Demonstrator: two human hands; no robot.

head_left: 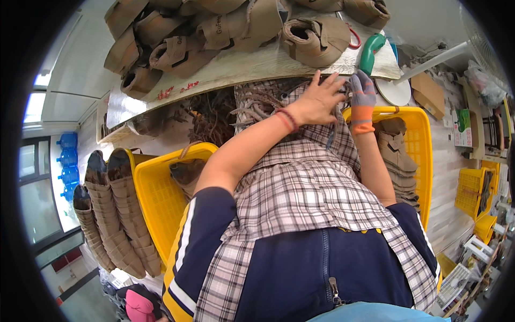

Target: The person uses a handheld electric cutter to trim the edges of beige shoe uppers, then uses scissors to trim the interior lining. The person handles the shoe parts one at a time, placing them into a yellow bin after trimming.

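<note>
Slanting lengthwise toward gloved right fingers (367, 82), curved green tool (372, 52)

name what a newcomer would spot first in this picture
Probably the bright yellow baskets: a left basket and a right basket, either side of the plaid apron. Next, the brown pieces heaped on the table ahead. Then, near its edge, a bare left hand beside a right hand in a grey-and-orange glove.

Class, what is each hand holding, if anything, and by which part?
Left hand: nothing visible held, its fingers spread. Gloved right hand: no held thing shows, but whether its fingers hide something small cannot be told.
</note>
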